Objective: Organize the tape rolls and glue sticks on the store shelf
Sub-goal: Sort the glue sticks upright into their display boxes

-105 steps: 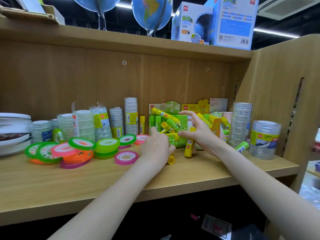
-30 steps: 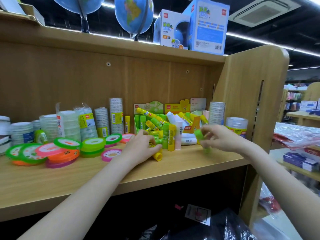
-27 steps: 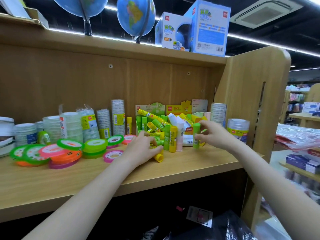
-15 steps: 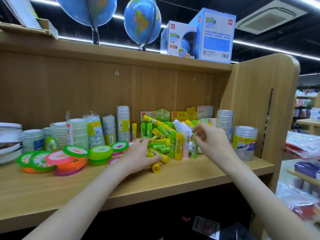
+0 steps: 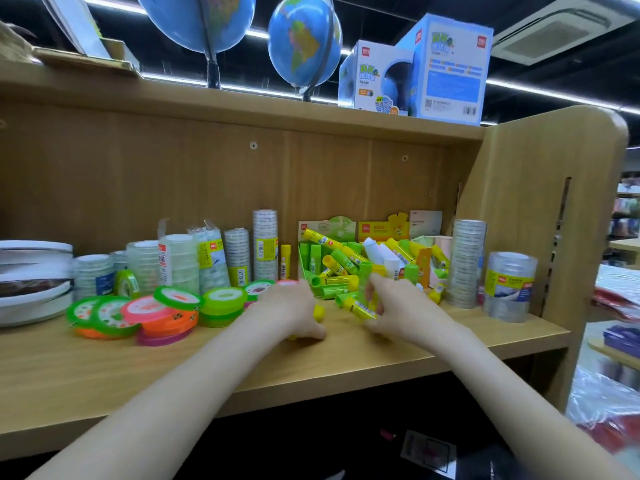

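Observation:
A jumble of green and yellow glue sticks [image 5: 341, 268] fills the display boxes at the back of the wooden shelf [image 5: 242, 368]. My left hand [image 5: 291, 311] lies over a yellow glue stick [image 5: 318, 311] on the shelf, fingers curled round it. My right hand [image 5: 401, 306] holds another yellow glue stick [image 5: 358, 308] at a slant, and a green glue stick [image 5: 365, 277] stands upright at its fingertips; the blur hides the exact grip. Flat coloured tape rolls [image 5: 162, 311] are piled to the left. Clear tape stacks [image 5: 265, 249] stand behind them.
More clear tape stacks [image 5: 465, 261] and a wide clear tape pack [image 5: 509, 285] stand by the right side panel [image 5: 554, 220]. White round tins [image 5: 33, 282] sit at the far left. Globes [image 5: 304, 46] and boxes [image 5: 450, 67] are on the upper shelf.
My right hand has moved down and left from the standing sticks and now holds a yellow stick low over the shelf. My left hand has slid slightly forward over its stick.

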Available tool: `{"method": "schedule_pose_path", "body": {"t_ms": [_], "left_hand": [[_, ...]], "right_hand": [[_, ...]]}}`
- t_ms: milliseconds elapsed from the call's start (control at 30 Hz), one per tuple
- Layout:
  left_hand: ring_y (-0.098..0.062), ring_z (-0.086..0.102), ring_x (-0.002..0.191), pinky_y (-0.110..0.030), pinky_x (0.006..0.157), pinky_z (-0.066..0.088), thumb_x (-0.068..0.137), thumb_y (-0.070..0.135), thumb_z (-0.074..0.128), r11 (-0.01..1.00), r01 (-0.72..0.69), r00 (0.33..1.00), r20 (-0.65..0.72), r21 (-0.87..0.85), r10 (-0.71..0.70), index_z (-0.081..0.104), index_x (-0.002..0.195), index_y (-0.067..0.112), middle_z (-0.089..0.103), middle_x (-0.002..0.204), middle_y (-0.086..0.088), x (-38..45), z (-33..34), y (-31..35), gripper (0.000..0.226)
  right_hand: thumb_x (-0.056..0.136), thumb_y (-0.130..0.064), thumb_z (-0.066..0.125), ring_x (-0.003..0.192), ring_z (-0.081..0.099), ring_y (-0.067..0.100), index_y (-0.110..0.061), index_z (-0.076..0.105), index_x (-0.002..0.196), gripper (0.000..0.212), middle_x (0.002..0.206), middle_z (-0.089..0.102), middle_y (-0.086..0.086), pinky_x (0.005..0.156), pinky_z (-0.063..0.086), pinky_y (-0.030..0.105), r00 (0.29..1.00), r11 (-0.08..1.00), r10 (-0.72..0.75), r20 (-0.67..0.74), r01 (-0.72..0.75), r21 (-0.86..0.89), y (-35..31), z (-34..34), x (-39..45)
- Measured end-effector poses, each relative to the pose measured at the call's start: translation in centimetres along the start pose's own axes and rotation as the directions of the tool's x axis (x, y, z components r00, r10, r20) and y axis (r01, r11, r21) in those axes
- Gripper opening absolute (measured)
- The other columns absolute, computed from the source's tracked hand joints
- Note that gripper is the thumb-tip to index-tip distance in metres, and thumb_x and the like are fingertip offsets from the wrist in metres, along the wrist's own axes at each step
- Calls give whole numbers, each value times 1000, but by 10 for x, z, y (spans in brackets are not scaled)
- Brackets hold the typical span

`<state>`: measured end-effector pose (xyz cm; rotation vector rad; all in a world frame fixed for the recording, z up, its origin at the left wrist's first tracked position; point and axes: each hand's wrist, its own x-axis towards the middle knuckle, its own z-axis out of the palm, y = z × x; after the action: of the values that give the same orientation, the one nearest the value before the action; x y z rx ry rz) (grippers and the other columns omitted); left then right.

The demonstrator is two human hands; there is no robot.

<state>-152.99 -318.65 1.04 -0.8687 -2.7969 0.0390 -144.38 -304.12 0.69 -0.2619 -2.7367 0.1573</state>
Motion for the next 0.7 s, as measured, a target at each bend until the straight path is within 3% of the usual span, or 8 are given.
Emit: {"method": "schedule_pose_path", "body": {"t_ms": [133, 267, 333, 433, 533, 700], "left_hand": [[-30, 55, 107, -31, 71, 39, 86, 41, 55, 985, 0, 992, -125, -171, -21, 44, 115, 7, 58, 115, -11, 10, 6, 4, 46], [-33, 56, 85, -28, 58, 40, 89, 30, 55, 794, -80, 967, -241, -603, -86, 33, 99, 6, 52, 88, -11, 19, 13, 10, 35], [-33, 56, 92, -33, 67, 39, 90, 27, 57, 745, -125, 962, -263, -655, -70, 33, 103, 5, 54, 93, -14, 23, 16, 13, 34], [-28, 55, 100, -31, 73, 38, 90, 28, 59, 700, -179, 961, -275, -691, -26, 33, 108, 7, 56, 103, -11, 29, 20, 16, 38], [-26, 54, 108, -31, 84, 41, 89, 30, 60, 642, -201, 959, -283, -740, -26, 33, 119, 4, 56, 116, -11, 32, 22, 19, 48], [-24, 55, 107, -32, 89, 44, 88, 34, 61, 681, -216, 969, -242, -700, 59, 36, 117, 5, 56, 118, -11, 32, 33, 20, 49]], "right_hand": [[79, -12, 67, 60, 65, 24, -13, 46, 107, 35, 82, 65, 8, 51, 48, 25, 994, 924, 83, -72, -49, 379, 14, -3, -7], [78, -13, 71, 43, 57, 3, -11, 57, 90, 19, 74, 67, 9, 43, 41, 10, 977, 909, 118, -178, -34, 416, 20, 7, -10], [76, -18, 73, 56, 62, 6, -10, 59, 88, 20, 78, 68, 8, 55, 46, 15, 977, 929, 127, -172, -56, 366, 21, 13, -9], [74, -21, 75, 77, 67, 20, -13, 60, 86, 21, 82, 69, 7, 72, 48, 26, 973, 924, 162, -162, -91, 372, 21, 21, -6], [73, -20, 76, 77, 66, 18, -11, 66, 94, 26, 79, 67, 2, 71, 46, 22, 968, 913, 183, -172, -102, 394, 22, 23, -7], [74, -18, 76, 75, 67, 15, -17, 62, 93, 24, 80, 68, 2, 67, 44, 14, 971, 903, 182, -153, -103, 418, 27, 19, -12]]}}
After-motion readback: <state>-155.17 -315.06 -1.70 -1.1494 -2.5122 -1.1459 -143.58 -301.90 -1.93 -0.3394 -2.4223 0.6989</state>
